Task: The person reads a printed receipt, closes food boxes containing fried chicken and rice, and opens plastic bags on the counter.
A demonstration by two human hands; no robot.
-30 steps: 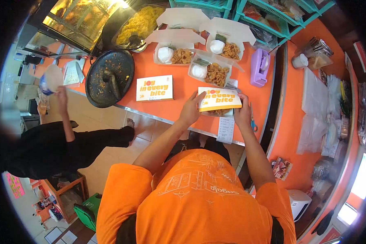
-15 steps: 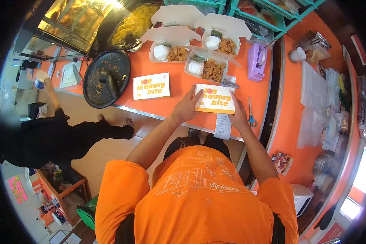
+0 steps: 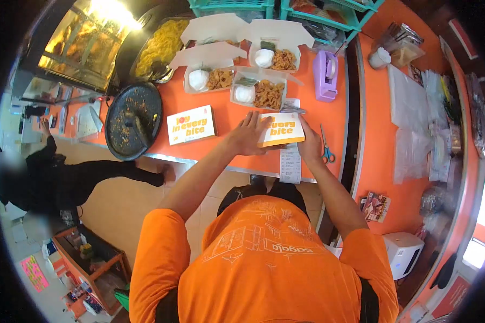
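Note:
A closed white-and-orange printed meal box [image 3: 282, 131] sits between my hands at the counter's front. My left hand [image 3: 250, 133] wraps its left side, with fingers lying over the lid's left part and covering some of the print. My right hand [image 3: 309, 144] grips the box's right side. A printed receipt [image 3: 290, 166] hangs over the counter edge just below the box. Another closed meal box [image 3: 191, 125] lies to the left. Behind, several open boxes hold a white wrapped lump and brown fried pieces, the nearest open box [image 3: 268, 93] standing just beyond my hands.
A dark stone mortar [image 3: 133, 121] with a pestle stands left, near a tray of yellow noodles [image 3: 161, 48]. Blue-handled scissors [image 3: 327, 153] and a purple tape dispenser [image 3: 325, 76] are at right. Another person in black [image 3: 64, 180] is at far left.
My left hand has slid further over the lid, covering more print. The view has shifted slightly. The other person at left has moved their arm and stance.

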